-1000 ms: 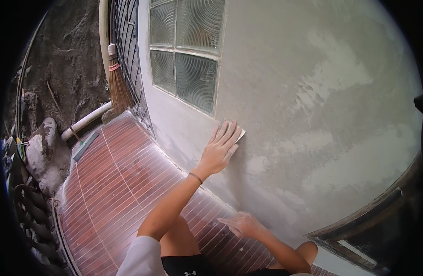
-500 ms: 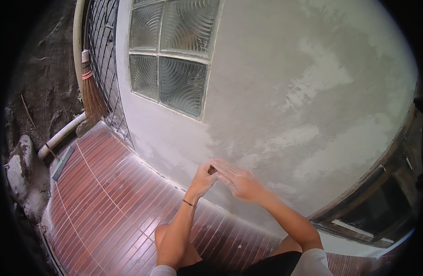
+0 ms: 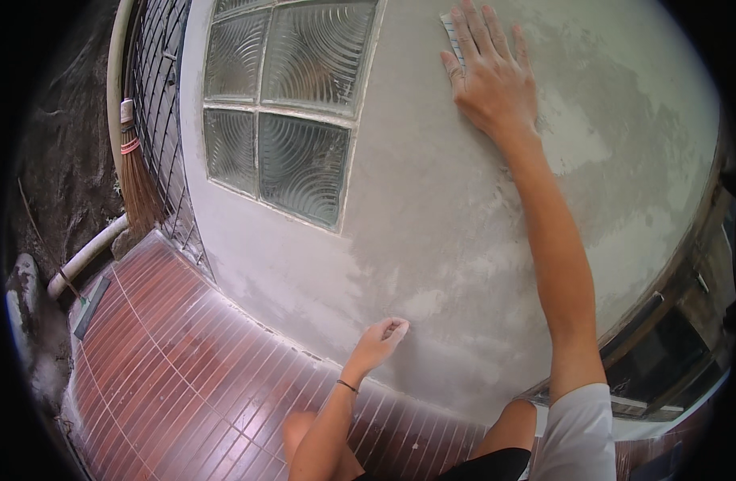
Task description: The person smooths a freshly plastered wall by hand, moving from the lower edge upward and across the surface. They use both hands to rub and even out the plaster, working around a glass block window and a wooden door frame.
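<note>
My right hand [image 3: 496,86] lies flat against the grey plastered wall [image 3: 440,216], high up beside the window, with its fingers spread. Under it is a sheet of sandpaper [image 3: 454,40], white-backed with thin dark marks. Only the sheet's left edge shows, past the thumb and index finger; the palm hides the rest. Low down, close to the wall's foot, my left hand [image 3: 381,341] has its fingers curled in toward the thumb. Whether anything is between them is hidden. A dark band [image 3: 347,386] circles the left wrist.
Left of the wall's grey patch is a glass-block window [image 3: 304,164]. A broom [image 3: 135,172] leans by a metal lattice [image 3: 155,88]. A squeegee [image 3: 91,309] lies at the left edge of the red tiled floor [image 3: 175,345]. A dark-framed opening [image 3: 660,353] is at right.
The hands were together low before the wall. My right hand has gone up and right onto the wall with the sandpaper; my left has moved slightly down and right. The view has shifted a little.
</note>
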The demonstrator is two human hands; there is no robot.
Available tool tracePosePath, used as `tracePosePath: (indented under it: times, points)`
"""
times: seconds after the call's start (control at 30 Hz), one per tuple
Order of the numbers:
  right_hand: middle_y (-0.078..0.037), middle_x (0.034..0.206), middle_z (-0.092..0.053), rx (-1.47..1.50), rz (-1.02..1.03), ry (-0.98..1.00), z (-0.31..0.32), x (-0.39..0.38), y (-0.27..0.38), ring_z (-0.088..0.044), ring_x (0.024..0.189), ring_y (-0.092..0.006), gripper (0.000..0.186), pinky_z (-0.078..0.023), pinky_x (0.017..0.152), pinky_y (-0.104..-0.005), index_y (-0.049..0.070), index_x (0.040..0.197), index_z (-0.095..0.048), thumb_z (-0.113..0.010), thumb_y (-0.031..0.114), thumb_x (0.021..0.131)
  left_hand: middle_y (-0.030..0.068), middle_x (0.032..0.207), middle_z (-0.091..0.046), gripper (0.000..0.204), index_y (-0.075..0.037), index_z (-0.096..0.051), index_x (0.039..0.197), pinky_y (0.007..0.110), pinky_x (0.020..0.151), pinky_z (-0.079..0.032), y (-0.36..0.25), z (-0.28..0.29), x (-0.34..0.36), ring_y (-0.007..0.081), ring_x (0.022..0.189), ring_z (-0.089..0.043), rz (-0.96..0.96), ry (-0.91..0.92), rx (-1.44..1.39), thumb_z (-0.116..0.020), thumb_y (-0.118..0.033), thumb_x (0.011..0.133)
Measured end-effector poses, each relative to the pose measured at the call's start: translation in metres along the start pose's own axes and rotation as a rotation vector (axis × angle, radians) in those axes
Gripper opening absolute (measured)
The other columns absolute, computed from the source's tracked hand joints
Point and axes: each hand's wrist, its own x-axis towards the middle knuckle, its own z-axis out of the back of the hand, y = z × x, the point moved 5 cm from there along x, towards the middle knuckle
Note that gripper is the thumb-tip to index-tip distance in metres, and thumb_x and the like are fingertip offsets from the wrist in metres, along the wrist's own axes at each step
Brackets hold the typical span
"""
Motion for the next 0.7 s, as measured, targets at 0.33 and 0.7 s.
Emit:
tracePosePath:
  times: [0.33, 0.7]
  points:
    - [-0.001, 0.161, -0.018, 0.212, 1.025, 0.632, 0.035, -0.196, 0.153, -0.014, 0.148, -0.0210, 0.062, -0.005, 0.122, -0.0439, 0.021, 0.151, -0.031, -0.047, 0.030, 0.092, 0.0095, 0.102, -0.069, 0.042, -0.002, -0.065, 0.113, 0.031, 0.084, -0.048, 0.023, -0.010, 0.003, 0.0194, 0.093, -0.064, 0.028, 0.131, 0.260, -0.057, -0.039, 0.095]
    - [0.000, 0.161, -0.017, -0.088, 0.021, 0.114, 0.034, -0.029, -0.016, -0.011, 0.149, -0.0195, 0.049, -0.006, 0.121, -0.0440, 0.020, 0.151, -0.029, -0.027, 0.027, 0.102, 0.0152, 0.117, -0.066, 0.055, -0.003, -0.059, 0.126, 0.035, 0.094, -0.046, 0.023, -0.024, -0.009, 0.0278, 0.107, -0.062, 0.058, 0.389, 0.527, -0.054, -0.048, 0.095]
